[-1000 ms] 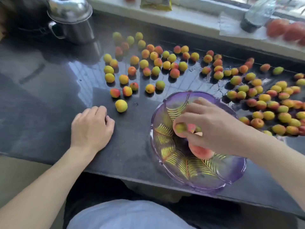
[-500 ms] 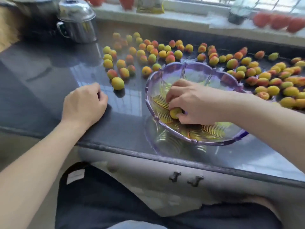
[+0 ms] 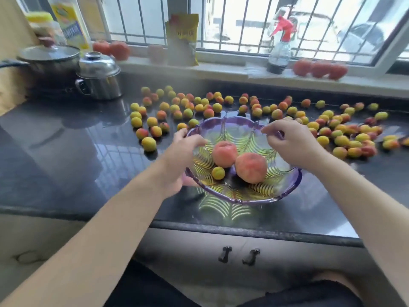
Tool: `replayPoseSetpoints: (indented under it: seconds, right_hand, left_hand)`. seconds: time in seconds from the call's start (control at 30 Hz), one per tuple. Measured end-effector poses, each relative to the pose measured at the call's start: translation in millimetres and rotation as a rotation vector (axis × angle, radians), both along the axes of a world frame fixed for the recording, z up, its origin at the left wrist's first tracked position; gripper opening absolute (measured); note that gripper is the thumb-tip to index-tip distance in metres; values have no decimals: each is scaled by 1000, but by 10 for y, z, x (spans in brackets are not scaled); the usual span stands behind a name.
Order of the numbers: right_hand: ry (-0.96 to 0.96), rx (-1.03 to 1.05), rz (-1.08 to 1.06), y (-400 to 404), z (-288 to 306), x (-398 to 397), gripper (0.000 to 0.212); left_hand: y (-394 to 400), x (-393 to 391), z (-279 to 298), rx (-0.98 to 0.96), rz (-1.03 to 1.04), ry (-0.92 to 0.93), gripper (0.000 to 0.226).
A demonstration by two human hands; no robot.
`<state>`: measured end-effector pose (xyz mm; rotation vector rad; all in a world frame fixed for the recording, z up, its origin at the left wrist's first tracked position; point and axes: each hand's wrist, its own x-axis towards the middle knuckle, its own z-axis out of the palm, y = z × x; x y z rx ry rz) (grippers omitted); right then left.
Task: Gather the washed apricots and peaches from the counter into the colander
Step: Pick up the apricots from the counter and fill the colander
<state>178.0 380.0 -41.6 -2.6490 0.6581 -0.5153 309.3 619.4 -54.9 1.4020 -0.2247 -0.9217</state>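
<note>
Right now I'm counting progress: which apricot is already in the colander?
The small yellow apricot lying inside the purple colander, just left of the two peaches. Every other apricot lies out on the dark counter.

Dark glossy counter (image 3: 66, 151), daylight reflecting off it. Barred window (image 3: 243, 23) behind, pale sill (image 3: 221, 67). Two lidded pots (image 3: 97, 78) back left. Grey cabinet (image 3: 199, 247) below with two handles (image 3: 239, 254), possibly doors.

Dark counter (image 3: 66, 151) bears scattered apricots (image 3: 243, 107), two pots (image 3: 99, 78).
</note>
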Motion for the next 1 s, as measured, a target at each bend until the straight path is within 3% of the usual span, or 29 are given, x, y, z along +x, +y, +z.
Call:
replayPoseSetpoints:
  seconds: [0.07, 0.1, 0.2, 0.33, 0.5, 0.6, 0.8, 1.0]
  right_hand:
    - [-54, 57, -8, 4, -34, -48, 24]
    - [-78, 90, -14, 6, -41, -58, 24]
    - [-139, 228, -67, 44, 3, -43, 23]
    - [-247, 296, -24, 270, 199, 116, 24]
    - [-391, 640, 141, 688, 497, 828, 17]
    - [-433, 709, 139, 1033, 487, 1395, 21]
    - [-228, 370, 191, 1607, -80, 2049, 16]
    - [-108, 60, 184, 1735, -459, 2121, 17]
  left_hand:
    - [-29, -11, -32, 15, 87, 66, 88]
    - [-16, -5, -47, 12, 110, 90, 90]
    - [65, -5, 4, -9, 60, 80, 64]
    - [331, 135, 174, -51, 145, 20, 48]
    - [1100, 569, 493, -88, 278, -45, 54]
    - [1643, 800, 537, -102, 429, -80, 51]
    - [2443, 1115, 297, -60, 757, -109, 54]
    - [2693, 1218, 3, -78, 866, -44, 45]
